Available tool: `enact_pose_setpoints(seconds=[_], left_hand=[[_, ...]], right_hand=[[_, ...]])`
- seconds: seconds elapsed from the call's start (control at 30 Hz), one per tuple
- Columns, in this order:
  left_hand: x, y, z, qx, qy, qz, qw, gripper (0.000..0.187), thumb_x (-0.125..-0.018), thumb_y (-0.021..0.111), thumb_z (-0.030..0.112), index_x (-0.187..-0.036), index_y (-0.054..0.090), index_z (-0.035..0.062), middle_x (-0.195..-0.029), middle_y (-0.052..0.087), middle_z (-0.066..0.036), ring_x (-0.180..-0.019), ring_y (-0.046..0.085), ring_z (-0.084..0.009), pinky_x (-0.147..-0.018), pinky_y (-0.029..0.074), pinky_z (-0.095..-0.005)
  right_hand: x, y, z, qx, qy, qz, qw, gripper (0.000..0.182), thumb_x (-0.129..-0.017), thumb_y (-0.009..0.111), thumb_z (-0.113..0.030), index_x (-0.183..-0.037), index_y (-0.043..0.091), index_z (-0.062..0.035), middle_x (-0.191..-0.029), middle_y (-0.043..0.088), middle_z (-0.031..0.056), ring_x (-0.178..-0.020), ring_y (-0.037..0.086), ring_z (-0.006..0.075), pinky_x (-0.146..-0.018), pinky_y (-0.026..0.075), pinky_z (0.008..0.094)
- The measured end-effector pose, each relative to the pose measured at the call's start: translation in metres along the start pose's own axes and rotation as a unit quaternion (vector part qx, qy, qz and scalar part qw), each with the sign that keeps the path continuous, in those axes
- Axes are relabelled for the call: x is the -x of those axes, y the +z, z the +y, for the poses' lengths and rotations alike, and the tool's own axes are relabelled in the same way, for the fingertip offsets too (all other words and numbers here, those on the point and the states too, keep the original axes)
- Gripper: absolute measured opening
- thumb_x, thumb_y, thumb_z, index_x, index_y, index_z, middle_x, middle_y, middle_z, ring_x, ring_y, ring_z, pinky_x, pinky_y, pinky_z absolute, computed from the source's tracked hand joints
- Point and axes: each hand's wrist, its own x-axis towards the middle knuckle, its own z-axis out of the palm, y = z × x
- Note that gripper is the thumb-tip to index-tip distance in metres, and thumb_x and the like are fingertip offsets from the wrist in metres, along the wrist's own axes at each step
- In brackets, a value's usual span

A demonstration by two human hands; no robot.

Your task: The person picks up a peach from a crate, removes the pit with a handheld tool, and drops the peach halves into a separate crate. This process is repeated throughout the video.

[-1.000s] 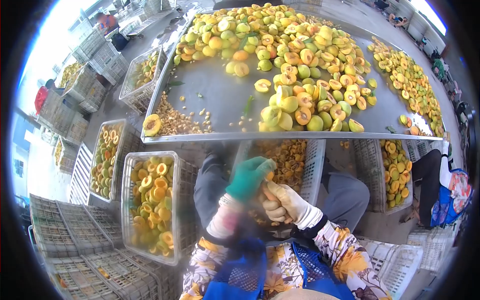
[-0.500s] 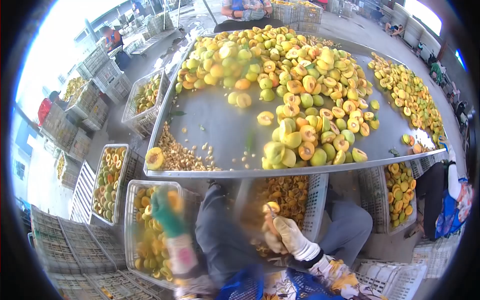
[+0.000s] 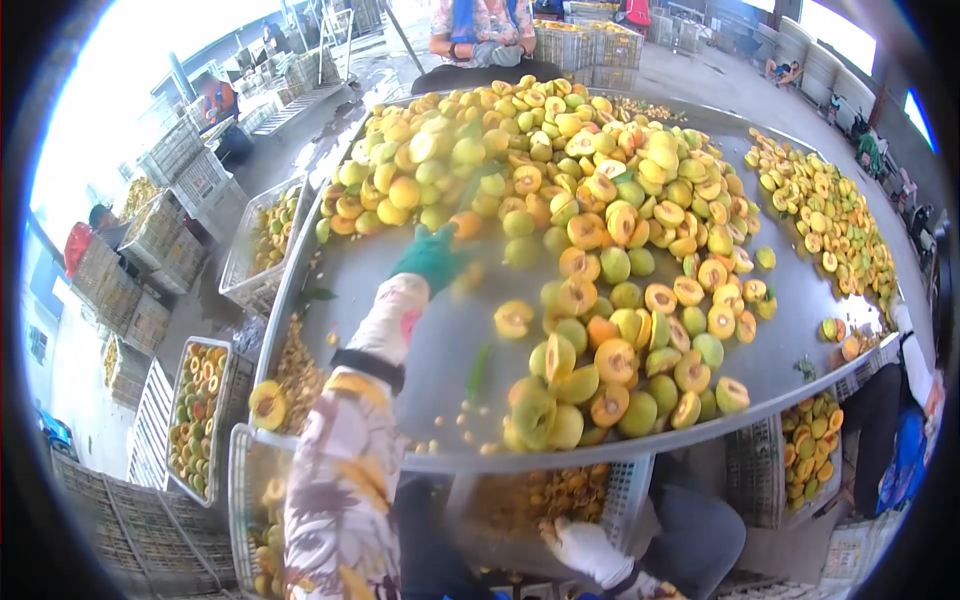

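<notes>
A pile of yellow-green apricots (image 3: 620, 210), many cut into halves, covers much of the metal table (image 3: 400, 330). My left hand (image 3: 428, 262), in a green glove, reaches over the table to the pile's near-left edge. Its fingers look spread, somewhat blurred, close to an orange-yellow fruit (image 3: 466, 226). Below the table's front edge, my right hand (image 3: 585, 550) wears a white glove with its fingers curled; whatever is in them I cannot make out. Beside it, a crate (image 3: 622, 505) under the table holds cut fruit pieces. Loose pits (image 3: 298, 375) lie at the table's left corner.
A crate of fruit (image 3: 240, 480) stands by my left leg, partly behind my arm. Another full crate (image 3: 200, 420) is further left. Across the table sits a person with gloved hands (image 3: 495, 54). At the right, another person's sleeve (image 3: 915, 370) is near the table edge.
My left hand has moved from above the left crate up and forward to the fruit pile. My right hand has lowered; the fruit piece seen at it before no longer shows. The view has shifted.
</notes>
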Motion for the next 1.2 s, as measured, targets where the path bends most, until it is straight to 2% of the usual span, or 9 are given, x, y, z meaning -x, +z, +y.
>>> enact_pose_setpoints(seconds=[0.13, 0.27, 0.43, 0.6, 0.77, 0.9, 1.03, 1.13, 1.2], left_hand=[[-0.083, 0.035, 0.004, -0.036, -0.041, 0.046, 0.997, 0.074, -0.085, 0.049, 0.062, -0.146, 0.029, 0.0269, -0.150, 0.024, -0.024, -0.135, 0.024, -0.0485, -0.112, 0.027, -0.0460], [-0.106, 0.066, 0.004, -0.072, -0.048, 0.068, 0.994, 0.068, -0.083, 0.055, 0.054, -0.142, 0.034, 0.0284, -0.149, 0.027, -0.019, -0.134, 0.031, -0.0434, -0.107, 0.032, -0.0524], [-0.019, 0.099, 0.012, -0.029, 0.113, 0.048, 0.992, 0.059, -0.084, 0.059, 0.043, -0.136, 0.042, 0.0215, -0.137, 0.043, -0.014, -0.124, 0.044, -0.0409, -0.102, 0.038, -0.0466], [0.108, 0.068, 0.047, 0.041, 0.132, -0.128, 0.982, 0.049, -0.086, 0.058, 0.035, -0.131, 0.047, 0.0202, -0.130, 0.049, -0.014, -0.119, 0.049, -0.0350, -0.098, 0.042, -0.0404], [0.155, 0.056, 0.009, -0.154, 0.104, -0.247, 0.951, 0.036, -0.083, 0.058, 0.035, -0.114, 0.061, 0.0169, -0.111, 0.057, -0.017, -0.103, 0.058, -0.0357, -0.090, 0.046, -0.0429], [0.158, 0.045, 0.019, -0.142, 0.062, -0.035, 0.987, 0.059, -0.077, 0.066, 0.035, -0.131, 0.049, 0.0190, -0.118, 0.055, -0.017, -0.108, 0.057, -0.0359, -0.090, 0.048, -0.0434], [0.133, 0.061, 0.006, -0.111, 0.191, -0.142, 0.965, 0.074, -0.070, 0.074, 0.021, -0.137, 0.042, 0.0172, -0.121, 0.053, -0.017, -0.113, 0.055, -0.0360, -0.093, 0.047, -0.0443], [0.158, 0.042, 0.020, -0.160, 0.183, -0.138, 0.960, 0.074, -0.070, 0.074, 0.022, -0.137, 0.042, 0.0143, -0.119, 0.055, -0.016, -0.110, 0.058, -0.0330, -0.092, 0.048, -0.0427], [0.171, 0.032, 0.003, 0.008, 0.153, -0.056, 0.987, 0.056, -0.075, 0.070, 0.028, -0.126, 0.052, 0.0136, -0.117, 0.060, -0.015, -0.105, 0.061, -0.0328, -0.090, 0.050, -0.0412]], right_hand=[[-0.011, -0.009, 0.000, -0.022, -0.068, 0.055, 0.996, 0.022, -0.092, 0.055, -0.024, -0.094, 0.061, -0.0021, -0.068, 0.063, 0.0155, -0.055, 0.062, 0.0282, -0.048, 0.048, 0.0393], [-0.025, 0.002, 0.005, -0.088, -0.018, 0.021, 0.996, 0.033, -0.090, 0.056, -0.034, -0.099, 0.060, -0.0020, -0.069, 0.062, 0.0215, -0.062, 0.062, 0.0391, -0.054, 0.049, 0.0488], [-0.018, 0.017, 0.004, -0.126, -0.030, 0.029, 0.991, 0.034, -0.090, 0.054, -0.039, -0.094, 0.058, -0.0058, -0.067, 0.061, 0.0193, -0.057, 0.061, 0.0383, -0.053, 0.048, 0.0490], [0.002, 0.019, -0.014, -0.057, -0.043, -0.005, 0.997, 0.037, -0.091, 0.052, -0.041, -0.088, 0.057, -0.0047, -0.069, 0.064, 0.0174, -0.059, 0.063, 0.0359, -0.053, 0.050, 0.0468], [0.036, 0.020, -0.030, -0.084, -0.073, -0.022, 0.994, 0.037, -0.094, 0.047, -0.042, -0.097, 0.057, -0.0062, -0.067, 0.063, 0.0180, -0.058, 0.061, 0.0393, -0.054, 0.048, 0.0491], [0.061, 0.014, -0.046, -0.095, -0.068, 0.007, 0.993, 0.035, -0.094, 0.048, -0.040, -0.097, 0.056, -0.0059, -0.063, 0.061, 0.0183, -0.058, 0.061, 0.0394, -0.053, 0.047, 0.0494], [0.073, 0.013, -0.056, -0.093, -0.063, 0.044, 0.993, 0.032, -0.093, 0.051, -0.037, -0.092, 0.056, -0.0058, -0.063, 0.062, 0.0171, -0.057, 0.062, 0.0372, -0.052, 0.048, 0.0476], [0.075, -0.011, -0.064, -0.065, -0.052, 0.073, 0.994, 0.029, -0.092, 0.054, -0.035, -0.090, 0.057, -0.0061, -0.066, 0.063, 0.0157, -0.057, 0.063, 0.0342, -0.052, 0.049, 0.0443], [0.082, -0.023, -0.057, -0.023, -0.080, 0.111, 0.990, 0.027, -0.092, 0.052, -0.034, -0.094, 0.058, -0.0077, -0.065, 0.063, 0.0147, -0.056, 0.062, 0.0341, -0.051, 0.050, 0.0434]])
